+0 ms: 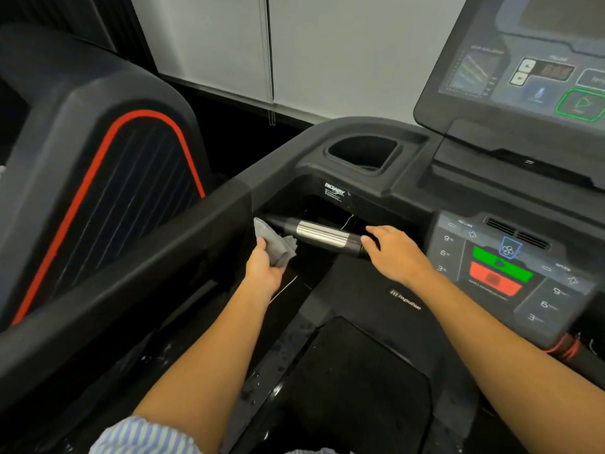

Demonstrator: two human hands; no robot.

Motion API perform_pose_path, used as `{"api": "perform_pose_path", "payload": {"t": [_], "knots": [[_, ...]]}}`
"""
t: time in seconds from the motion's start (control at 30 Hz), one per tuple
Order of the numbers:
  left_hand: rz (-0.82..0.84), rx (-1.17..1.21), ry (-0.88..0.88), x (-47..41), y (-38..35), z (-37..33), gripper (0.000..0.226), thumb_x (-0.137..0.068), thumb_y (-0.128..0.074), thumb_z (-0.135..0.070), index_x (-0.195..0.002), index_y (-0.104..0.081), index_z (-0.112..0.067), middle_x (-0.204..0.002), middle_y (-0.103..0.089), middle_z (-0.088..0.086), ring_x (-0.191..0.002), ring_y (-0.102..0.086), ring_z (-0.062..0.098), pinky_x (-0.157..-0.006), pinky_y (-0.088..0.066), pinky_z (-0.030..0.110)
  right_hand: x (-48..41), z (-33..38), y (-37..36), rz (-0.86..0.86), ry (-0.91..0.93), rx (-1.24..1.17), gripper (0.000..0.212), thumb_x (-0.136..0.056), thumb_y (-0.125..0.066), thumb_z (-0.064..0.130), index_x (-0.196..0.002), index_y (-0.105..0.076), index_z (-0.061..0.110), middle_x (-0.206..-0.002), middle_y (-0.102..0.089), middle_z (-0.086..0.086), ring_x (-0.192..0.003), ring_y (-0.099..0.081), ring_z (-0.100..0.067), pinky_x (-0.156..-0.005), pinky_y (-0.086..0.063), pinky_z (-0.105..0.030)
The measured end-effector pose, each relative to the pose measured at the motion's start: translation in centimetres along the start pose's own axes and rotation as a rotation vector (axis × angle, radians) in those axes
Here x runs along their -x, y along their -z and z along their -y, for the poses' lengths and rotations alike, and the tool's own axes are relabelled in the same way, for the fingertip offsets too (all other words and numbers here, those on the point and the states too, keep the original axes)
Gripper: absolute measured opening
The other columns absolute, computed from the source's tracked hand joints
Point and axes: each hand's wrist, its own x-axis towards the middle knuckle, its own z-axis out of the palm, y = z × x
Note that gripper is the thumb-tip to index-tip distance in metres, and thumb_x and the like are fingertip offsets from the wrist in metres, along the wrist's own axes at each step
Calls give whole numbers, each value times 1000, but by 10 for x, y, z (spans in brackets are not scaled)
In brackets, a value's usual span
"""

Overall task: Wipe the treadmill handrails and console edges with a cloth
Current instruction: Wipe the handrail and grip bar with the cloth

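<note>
Grey cloth [275, 239] is bunched in the left hand [265, 267], which grips it. The cloth's upper corner is held at the left end of the front grip bar [319, 235], where the bar meets the left handrail [131, 267]. The right hand [396, 253] is laid at the bar's right end; whether its fingers close round the bar cannot be told, as the view is too poor there. The hands are set well apart, one at each end of the bar.

Progress, as judged: wiping appears to be under way at the bar's left end. No streaks or cleaned patches can be made out on any surface, so what is already done cannot be established. The rest of the bar, the long left handrail, the console edge [360, 126] round the cup holder [363, 152] and the keypad panel [510, 270] are taken as outstanding. The right handrail is out of view.
</note>
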Motion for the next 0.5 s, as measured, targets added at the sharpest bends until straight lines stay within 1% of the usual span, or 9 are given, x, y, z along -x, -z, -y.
{"api": "perform_pose_path", "payload": {"t": [0.13, 0.2, 0.23, 0.27, 0.3, 0.33, 0.37, 0.4, 0.5], "knots": [[-31, -45, 10, -22, -21, -8, 55, -89, -57, -36, -135, -41, -9, -138, -45, 13, -124, -46, 31, -106, -37, 45, 2, -4, 9, 31, -42, -127, 46, -101, -29, 39, -126, -56, 11, -128, -55, -11, -120, -48, -26, -99, -35, -32], [-64, -73, 12, -30, -25, -7, 54, -87, -60, -36, -131, -45, -7, -138, -47, 13, -124, -47, 31, -107, -36, 45, 0, -5, 11, 29, -41, -172, 46, -101, -28, 40, -122, -58, 14, -123, -56, -10, -117, -50, -25, -93, -34, -27], [-87, -85, 4, -32, -25, -5, 53, -86, -62, -36, -127, -48, -5, -136, -49, 14, -122, -49, 31, -106, -37, 45, -2, -6, 12, 29, -45, -188, 44, -101, -27, 41, -114, -62, 18, -117, -58, -9, -113, -51, -25, -88, -33, -26], [-103, -98, 0, -33, -24, -3, 51, -85, -63, -35, -123, -50, -3, -133, -51, 14, -119, -51, 31, -104, -40, 44, -4, -7, 12, 27, -54, -197, 40, -101, -27, 42, -98, -63, 25, -106, -58, -7, -108, -52, -25, -84, -33, -26], [-105, -111, -5, -33, -22, -2, 50, -85, -63, -34, -121, -51, -2, -131, -52, 15, -117, -53, 31, -102, -42, 42, -7, -7, 12, 17, -62, -205, 38, -100, -26, 43, -79, -55, 33, -93, -56, -3, -100, -53, -24, -81, -32, -26], [-90, -120, -2, -33, -20, 1, 48, -86, -62, -33, -121, -51, -1, -130, -53, 15, -116, -54, 31, -100, -44, 41, -10, -6, 12, 7, -73, -216, 39, -100, -26, 44, -66, -42, 35, -81, -50, 2, -91, -52, -23, -78, -31, -27], [-62, -131, 6, -30, -19, 3, 46, -88, -61, -31, -121, -51, -1, -129, -53, 16, -115, -54, 31, -98, -46, 39, -13, -4, 11, 1, -81, -222, 40, -100, -26, 45, -62, -34, 34, -73, -44, 6, -83, -48, -20, -76, -30, -27], [-26, -141, 17, -26, -18, 7, 43, -90, -58, -30, -121, -51, -1, -128, -54, 16, -115, -54, 31, -95, -47, 39, -16, -2, 9, -2, -83, -225, 42, -100, -25, 45, -60, -31, 32, -69, -40, 8, -78, -45, -18, -74, -30, -27], [88, -187, 92, -13, -17, 27, 39, -92, -55, -26, -121, -52, 0, -127, -54, 18, -116, -53, 33, -100, -43, 44, -22, 5, 5, 12, -63, -209, 47, -100, -24, 45, -59, -37, 25, -66, -42, 5, -71, -45, -16, -71, -30, -28]]}}
